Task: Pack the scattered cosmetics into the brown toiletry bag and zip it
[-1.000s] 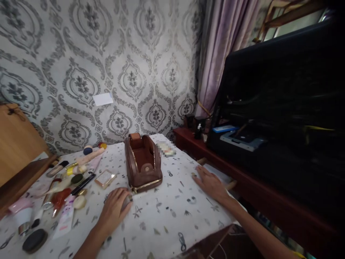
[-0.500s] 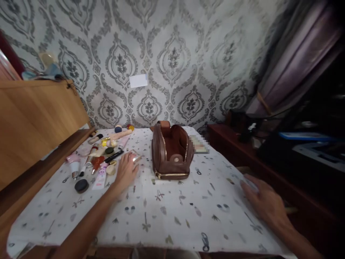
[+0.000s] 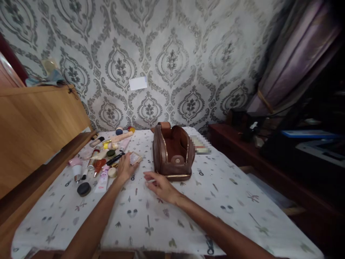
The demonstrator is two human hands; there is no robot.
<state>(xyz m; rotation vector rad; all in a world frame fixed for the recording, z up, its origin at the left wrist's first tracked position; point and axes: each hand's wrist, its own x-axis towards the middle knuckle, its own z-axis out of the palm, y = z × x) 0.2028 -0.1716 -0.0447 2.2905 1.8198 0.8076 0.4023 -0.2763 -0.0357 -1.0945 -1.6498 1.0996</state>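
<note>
My left hand grips a small, square, glittery case at the right edge of a spread of cosmetics. My right hand holds nothing; its fingers are apart and reach left, in front of the bag. The brown makeup bag stands upright with its zipped top gaping, showing a bare brown lining. Close to my left hand are a white and pink tube, a small cream-coloured jar and a black tube.
A round black jar and a pink and white tube lie on the patterned tablecloth at left. A wooden panel borders the left side. Behind the bag's right side lies a blurred-out item.
My right hand has swung from the table's right edge to just in front of the bag. My left hand stays at the glittery case, which now shows more clearly.
</note>
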